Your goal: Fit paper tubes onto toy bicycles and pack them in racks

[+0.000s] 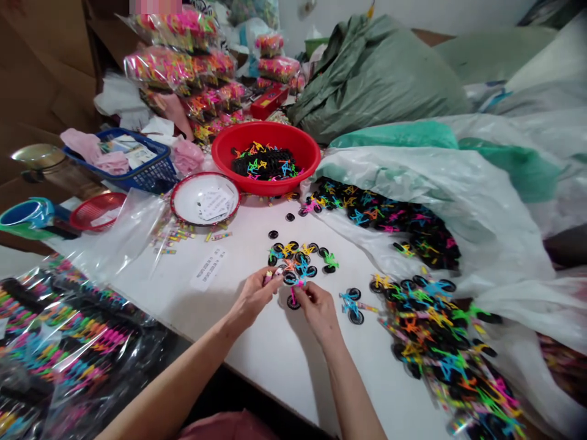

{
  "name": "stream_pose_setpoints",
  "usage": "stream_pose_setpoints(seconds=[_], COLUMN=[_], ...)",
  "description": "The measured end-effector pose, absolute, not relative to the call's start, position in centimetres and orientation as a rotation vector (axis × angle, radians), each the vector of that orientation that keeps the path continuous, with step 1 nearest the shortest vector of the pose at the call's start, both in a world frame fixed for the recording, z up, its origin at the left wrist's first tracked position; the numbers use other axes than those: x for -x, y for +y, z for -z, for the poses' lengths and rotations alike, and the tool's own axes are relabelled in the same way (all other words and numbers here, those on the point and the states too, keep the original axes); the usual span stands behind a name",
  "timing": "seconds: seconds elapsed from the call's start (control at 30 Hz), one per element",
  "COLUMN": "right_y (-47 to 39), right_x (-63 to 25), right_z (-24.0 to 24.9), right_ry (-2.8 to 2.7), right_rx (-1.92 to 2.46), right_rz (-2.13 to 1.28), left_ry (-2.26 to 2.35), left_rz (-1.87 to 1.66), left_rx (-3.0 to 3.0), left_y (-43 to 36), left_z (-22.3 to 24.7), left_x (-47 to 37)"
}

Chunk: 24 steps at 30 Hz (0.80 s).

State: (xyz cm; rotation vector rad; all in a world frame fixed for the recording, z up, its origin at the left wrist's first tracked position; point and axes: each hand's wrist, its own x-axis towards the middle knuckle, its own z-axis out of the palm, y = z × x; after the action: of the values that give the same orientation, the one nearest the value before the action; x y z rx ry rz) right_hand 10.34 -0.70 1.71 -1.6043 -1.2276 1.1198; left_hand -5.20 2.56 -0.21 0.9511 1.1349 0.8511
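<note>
Between my hands is a small pink toy bicycle (294, 297) with black wheels. My right hand (316, 305) pinches its pink frame with thumb and forefinger. My left hand (259, 290) is closed around a small wrapped piece (268, 277), its fingertips beside a black wheel. Just beyond the hands lies a loose group of toy bicycles with yellow (292, 247), blue and orange frames. A green one (330, 261) lies to their right. Nearer the right side, a blue bicycle (352, 305) touches a thin printed stick (368, 308).
A red basin (220, 143) of toy bicycles and a white bowl (183, 198) stand behind. Heaped bicycles (440, 330) cover the right side, near an open plastic sack (413, 171). A blue basket (151, 171) and bagged toys (82, 342) are left.
</note>
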Motion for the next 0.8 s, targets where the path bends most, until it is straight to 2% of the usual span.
stream_pose_setpoints(seconds=[0.1, 0.27, 0.53, 0.6, 0.8], right_y=[-0.6, -0.8, -1.7, -1.9, -2.9], right_x=[-10.9, -11.0, -11.4, -11.2, -10.0], right_z=[-2.8, -2.4, -2.8, -2.5, -1.7], right_ry=[-1.197, -1.106, -1.027, -1.025, -1.173], right_rx=[1.566, 1.409, 1.283, 1.318, 1.659], right_rz=[-1.06, -1.38, -1.61, -1.558, -1.101], left_ry=[1.058, 0.878, 0.825, 0.911, 1.327], left_rz=[-0.783, -0.743, -0.641, -0.667, -0.847], left_rx=[-1.053, -0.999, -0.88, -0.997, -1.317], left_y=[2.3, 1.8, 1.0, 0.6, -1.3], left_z=[-0.2, -0.4, -1.3, -1.6, -1.2], left_x=[5.7, 5.9, 6.0, 5.7, 4.1])
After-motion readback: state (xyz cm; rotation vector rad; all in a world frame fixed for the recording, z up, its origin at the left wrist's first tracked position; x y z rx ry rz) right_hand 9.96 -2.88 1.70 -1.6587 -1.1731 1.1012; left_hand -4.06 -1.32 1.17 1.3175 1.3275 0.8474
